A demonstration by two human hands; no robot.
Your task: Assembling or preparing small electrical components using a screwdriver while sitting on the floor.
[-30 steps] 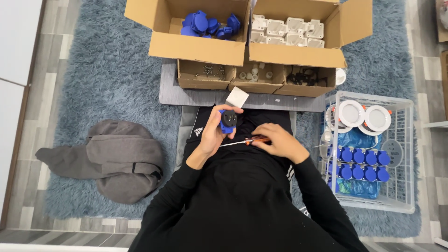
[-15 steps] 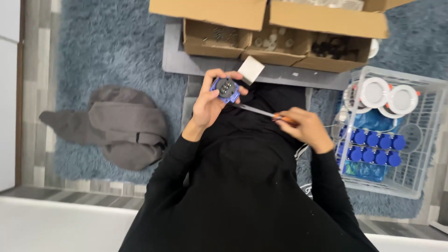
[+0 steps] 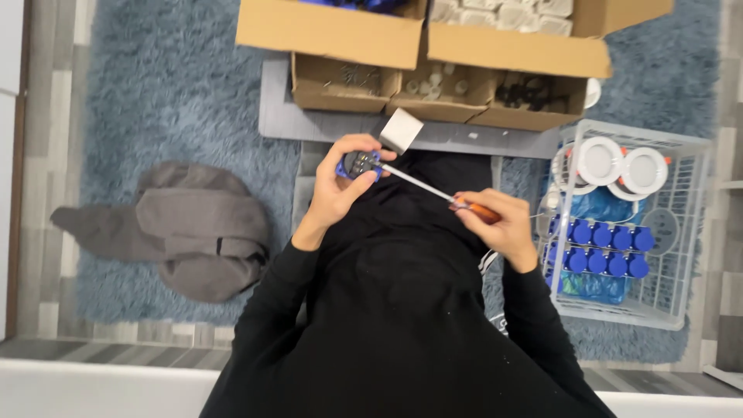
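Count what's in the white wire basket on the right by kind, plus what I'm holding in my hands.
White round discs in the wire basket: 3 showing
Blue caps in the basket: 10, in two rows
Blue part in the left hand: 1
Screwdriver in the right hand: 1
Total: 15

Two large brown cardboard boxes stand side by side at the far edge, flaps open: the left box (image 3: 333, 31) and the right box (image 3: 518, 42). Just nearer, three smaller open brown cartons sit in a row, touching: the left carton (image 3: 344, 81), the middle carton (image 3: 433, 89) and the right carton (image 3: 534, 101). A blue plastic bag (image 3: 596, 209) lies in the white wire basket (image 3: 681, 232) on the right.
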